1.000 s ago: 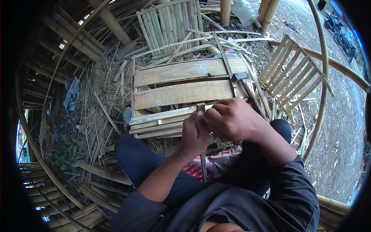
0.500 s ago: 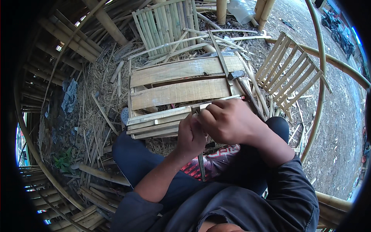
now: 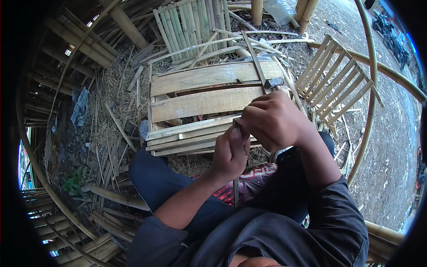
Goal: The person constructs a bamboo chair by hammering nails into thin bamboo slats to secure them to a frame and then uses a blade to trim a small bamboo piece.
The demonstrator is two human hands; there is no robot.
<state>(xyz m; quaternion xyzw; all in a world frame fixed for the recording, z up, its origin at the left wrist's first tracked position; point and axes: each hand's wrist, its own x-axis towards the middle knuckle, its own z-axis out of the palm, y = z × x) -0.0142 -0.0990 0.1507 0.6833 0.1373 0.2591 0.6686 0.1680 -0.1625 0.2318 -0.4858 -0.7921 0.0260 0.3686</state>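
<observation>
Over my lap, my left hand is closed round a thin, narrow strip, probably bamboo, which stands roughly lengthwise and runs down to my lap. Its upper end shows just above my left thumb. Directly beside that end is my right hand, closed in a fist with the knuckles up; whatever its fingers grip is hidden. Beyond both hands stands a low slatted wooden bench. A hammer head lies on its right side, just past my right hand, against a long flat dark bar.
A slatted bamboo panel leans at the back, and another slatted frame stands at the right. Curved bamboo poles cross the right side. Straw and bamboo offcuts litter the ground at left. A clear plastic bottle lies at the back.
Both hands have shifted slightly right. My right hand has risen and turned away from the left, now covering the hammer's handle. The strip's upper end has moved up and right with my left hand.
</observation>
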